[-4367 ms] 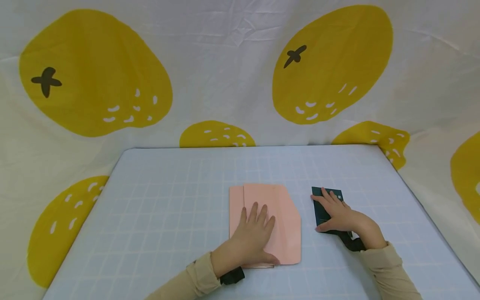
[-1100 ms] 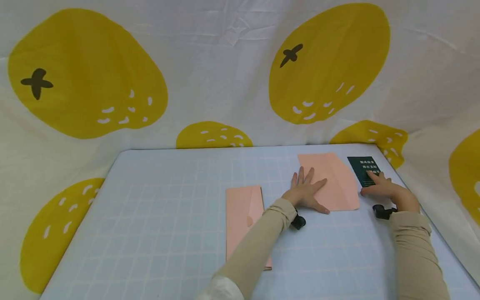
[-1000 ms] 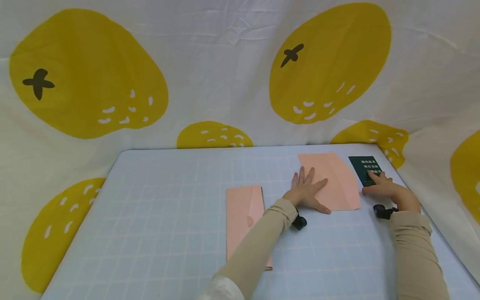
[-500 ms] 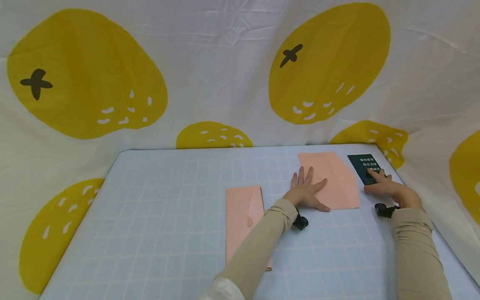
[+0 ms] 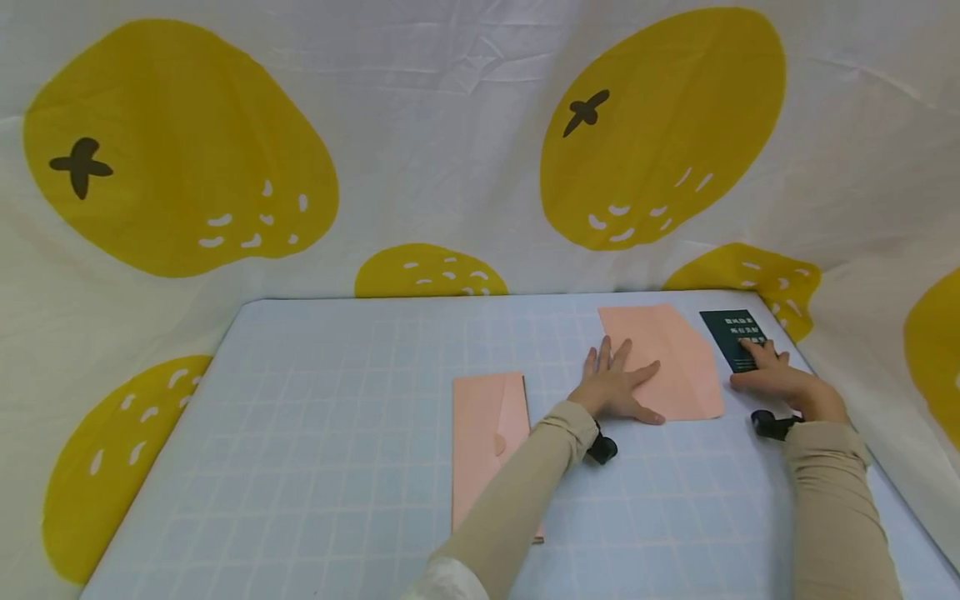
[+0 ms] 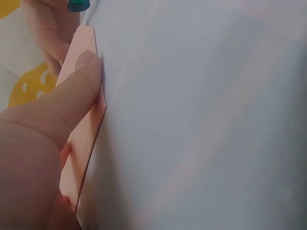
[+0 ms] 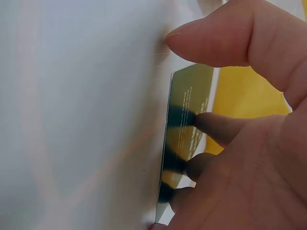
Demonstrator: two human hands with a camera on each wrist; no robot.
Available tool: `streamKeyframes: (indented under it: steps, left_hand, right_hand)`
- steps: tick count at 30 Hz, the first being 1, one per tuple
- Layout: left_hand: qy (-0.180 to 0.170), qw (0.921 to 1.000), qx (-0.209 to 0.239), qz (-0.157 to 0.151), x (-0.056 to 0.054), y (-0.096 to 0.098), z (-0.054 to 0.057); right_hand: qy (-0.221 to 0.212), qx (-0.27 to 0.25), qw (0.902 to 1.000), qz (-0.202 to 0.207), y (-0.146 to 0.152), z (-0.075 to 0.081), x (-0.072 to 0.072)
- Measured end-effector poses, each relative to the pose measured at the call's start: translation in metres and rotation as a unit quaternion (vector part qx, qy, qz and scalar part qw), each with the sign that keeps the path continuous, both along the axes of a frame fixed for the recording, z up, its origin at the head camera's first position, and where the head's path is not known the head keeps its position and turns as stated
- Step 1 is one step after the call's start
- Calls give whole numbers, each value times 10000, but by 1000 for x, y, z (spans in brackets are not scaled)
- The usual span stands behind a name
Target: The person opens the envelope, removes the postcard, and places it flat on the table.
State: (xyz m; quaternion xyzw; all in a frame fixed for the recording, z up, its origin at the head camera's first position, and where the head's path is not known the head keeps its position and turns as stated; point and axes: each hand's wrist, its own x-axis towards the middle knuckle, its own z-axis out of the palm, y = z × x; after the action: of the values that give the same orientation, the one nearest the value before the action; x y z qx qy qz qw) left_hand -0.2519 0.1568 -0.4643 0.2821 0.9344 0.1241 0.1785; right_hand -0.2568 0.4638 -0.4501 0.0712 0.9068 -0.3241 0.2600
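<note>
My left hand, fingers spread, rests on a flat pink envelope with slanted corners and a crease on its right side. In the left wrist view the thumb lies along the edge of that pink envelope. At the back right, a dark green card with white print lies flat, my right hand at its near end. Seen from the right wrist, several fingertips touch the printed face of the card, while the thumb stands apart from it.
Another pink envelope, narrow and with a small rounded tab, lies mid-table, partly under the left sleeve. The pale blue checked table has its right edge close beside the right arm. Behind hangs a white cloth with yellow fruit prints.
Since the earliest frame, the left hand has moved one pink envelope rightward and back, uncovering the other. The right hand has moved the card toward the back right corner. Lately both hands barely move.
</note>
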Motion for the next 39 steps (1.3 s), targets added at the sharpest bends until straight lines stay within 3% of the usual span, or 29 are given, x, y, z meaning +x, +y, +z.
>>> streamKeyframes:
  steps: [7, 23, 39]
  left_hand:
    - [179, 9997, -164, 50, -1, 2, -1]
    - [-241, 9996, 80, 141, -2, 2, 4]
    - [-298, 9994, 159, -21, -3, -2, 8]
  right_hand:
    - [-2, -90, 9999, -107, -3, 3, 0]
    - [-92, -194, 9994, -279, 2, 0, -4]
    - [95, -269, 9995, -154, 4, 1, -3]
